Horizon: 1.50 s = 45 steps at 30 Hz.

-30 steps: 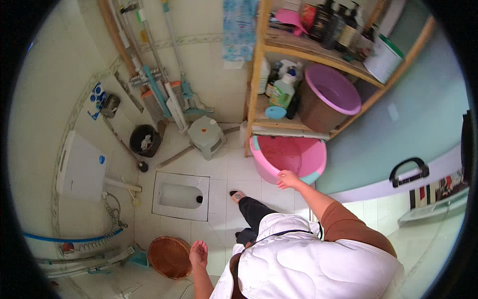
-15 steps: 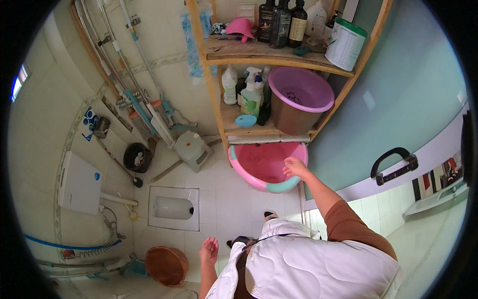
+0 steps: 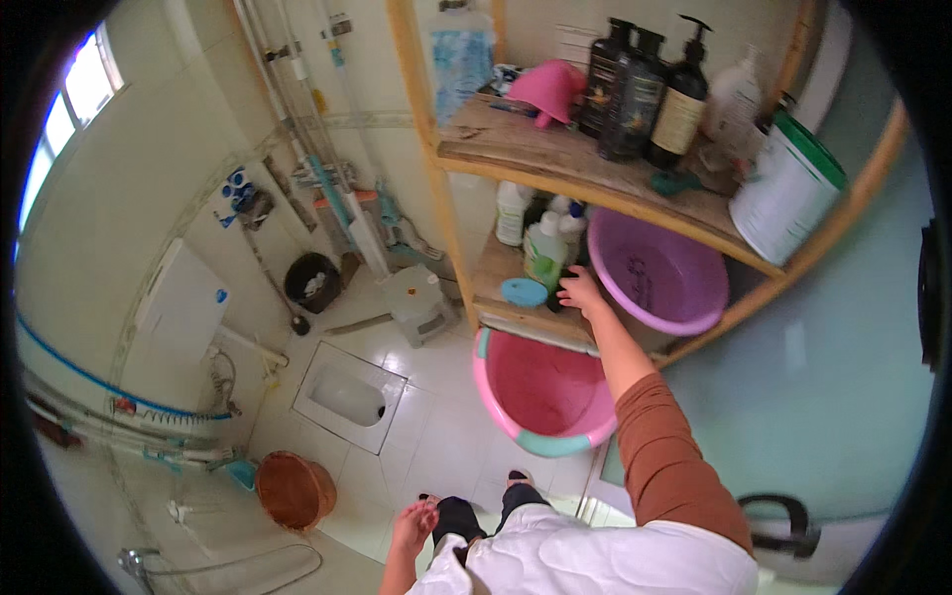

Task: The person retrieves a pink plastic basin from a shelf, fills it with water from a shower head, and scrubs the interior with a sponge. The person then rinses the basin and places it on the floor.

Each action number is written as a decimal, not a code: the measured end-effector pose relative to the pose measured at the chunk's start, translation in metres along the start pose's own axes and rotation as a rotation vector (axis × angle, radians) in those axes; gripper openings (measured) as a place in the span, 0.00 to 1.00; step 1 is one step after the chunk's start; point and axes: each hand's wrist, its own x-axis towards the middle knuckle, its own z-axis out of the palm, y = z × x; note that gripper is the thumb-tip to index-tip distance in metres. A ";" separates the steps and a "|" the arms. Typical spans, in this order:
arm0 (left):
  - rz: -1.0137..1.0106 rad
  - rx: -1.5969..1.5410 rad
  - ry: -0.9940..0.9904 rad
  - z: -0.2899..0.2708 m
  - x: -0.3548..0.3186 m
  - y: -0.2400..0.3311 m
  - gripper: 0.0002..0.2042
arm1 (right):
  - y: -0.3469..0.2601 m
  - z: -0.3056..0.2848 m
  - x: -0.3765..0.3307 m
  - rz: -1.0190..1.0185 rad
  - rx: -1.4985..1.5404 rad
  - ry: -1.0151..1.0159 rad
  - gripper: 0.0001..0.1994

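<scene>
My right hand (image 3: 578, 292) reaches onto the middle shelf, its fingers bent around a narrow dark object whose kind I cannot make out. Just left of that hand lies a light-blue oval dish (image 3: 524, 292). Behind the dish stand a green-labelled bottle (image 3: 544, 250) and a white bottle (image 3: 511, 215). A purple basin (image 3: 659, 273) sits right of my hand, tilted on the same shelf. Low in front of my body, my left hand (image 3: 415, 526) hangs with loosely curled fingers and holds nothing.
Below the shelf is a pink tub (image 3: 550, 397) with a mint-green rim section. Dark pump bottles (image 3: 679, 104), a pink scoop-like item (image 3: 548, 89) and a white can (image 3: 788, 188) crowd the top shelf. A grey stool (image 3: 418, 302), squat toilet (image 3: 349, 397) and brown bucket (image 3: 296, 491) stand left.
My right hand has moved from above the pink tub up to the middle shelf, among the bottles. The view has shifted closer to the shelves. My left hand stays low and empty.
</scene>
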 end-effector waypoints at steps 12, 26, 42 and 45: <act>0.110 -0.069 0.467 -0.145 -0.083 -0.066 0.17 | 0.056 0.031 0.135 -0.019 0.391 -0.047 0.22; 0.166 -0.170 0.470 -0.165 -0.078 -0.023 0.13 | 0.006 0.058 -0.027 -0.281 0.045 0.043 0.22; 0.568 -0.340 0.763 -0.381 -0.103 0.173 0.11 | 0.114 0.409 -0.231 -0.159 -0.700 -0.788 0.19; 0.614 -0.398 0.798 -0.399 -0.111 0.183 0.11 | 0.098 0.482 -0.252 -0.275 -0.872 -0.844 0.18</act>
